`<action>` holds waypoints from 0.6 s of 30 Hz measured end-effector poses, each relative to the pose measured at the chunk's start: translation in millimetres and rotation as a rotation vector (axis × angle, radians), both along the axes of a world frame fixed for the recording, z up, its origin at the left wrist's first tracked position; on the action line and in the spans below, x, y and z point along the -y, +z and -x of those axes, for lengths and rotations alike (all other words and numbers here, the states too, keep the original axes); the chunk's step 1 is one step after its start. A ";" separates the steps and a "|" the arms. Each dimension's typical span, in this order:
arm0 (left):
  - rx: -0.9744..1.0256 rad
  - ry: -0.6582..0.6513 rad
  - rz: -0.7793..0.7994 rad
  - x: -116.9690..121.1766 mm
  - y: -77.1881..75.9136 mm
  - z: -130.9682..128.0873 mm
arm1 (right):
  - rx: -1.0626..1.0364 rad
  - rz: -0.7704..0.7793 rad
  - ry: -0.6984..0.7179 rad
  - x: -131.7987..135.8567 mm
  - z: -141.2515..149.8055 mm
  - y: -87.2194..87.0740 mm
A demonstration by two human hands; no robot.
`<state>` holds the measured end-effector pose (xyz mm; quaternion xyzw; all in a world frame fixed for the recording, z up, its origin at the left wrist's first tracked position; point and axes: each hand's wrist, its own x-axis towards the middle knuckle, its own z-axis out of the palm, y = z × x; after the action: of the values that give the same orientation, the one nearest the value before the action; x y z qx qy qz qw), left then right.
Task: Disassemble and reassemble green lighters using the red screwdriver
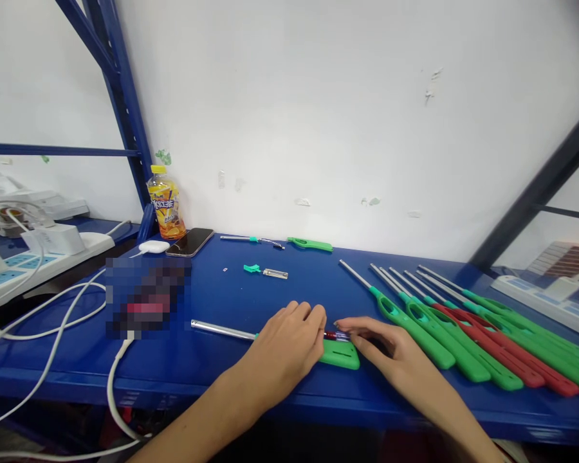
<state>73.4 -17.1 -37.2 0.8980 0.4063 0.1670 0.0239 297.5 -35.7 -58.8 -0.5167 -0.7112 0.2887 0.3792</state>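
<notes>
A green stick lighter [340, 354] with a long silver tube [222, 330] lies across the front of the blue table. My left hand [289, 341] is closed over its middle, hiding most of the handle. From under those fingers sticks a small red and clear purplish piece [340, 335], along the top of the green handle. The thumb and forefinger of my right hand [390, 347] pinch the far end of this piece. Behind my hands lie a teal trigger piece [251, 268] and a small metal-and-clear part [275, 274].
Several green and red stick lighters [468, 341] lie side by side at right. At the back are a thin metal tube with wires [238, 238] and a green casing [311, 244]. A phone [191, 242], a drink bottle [166, 206] and white cables [67, 315] occupy the left.
</notes>
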 end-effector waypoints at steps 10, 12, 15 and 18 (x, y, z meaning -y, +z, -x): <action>-0.058 0.019 0.003 0.7 -6.8 -3.8 | 0.079 -0.028 0.006 -2.6 -5.7 -6.6; -0.085 0.015 -0.036 1.5 -8.6 -4.1 | 0.084 -0.033 -0.022 -2.5 -3.4 -5.8; -0.113 0.006 -0.056 1.9 -8.4 -4.6 | 0.044 -0.028 -0.071 -2.4 -0.9 -4.5; -0.096 -0.001 0.000 1.4 -3.7 -4.3 | -0.058 -0.027 -0.124 -2.5 -1.0 -3.7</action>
<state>77.7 -18.5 -40.9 0.9052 0.4067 0.1235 0.0042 298.5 -33.2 -62.5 -0.5460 -0.6706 0.2699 0.4235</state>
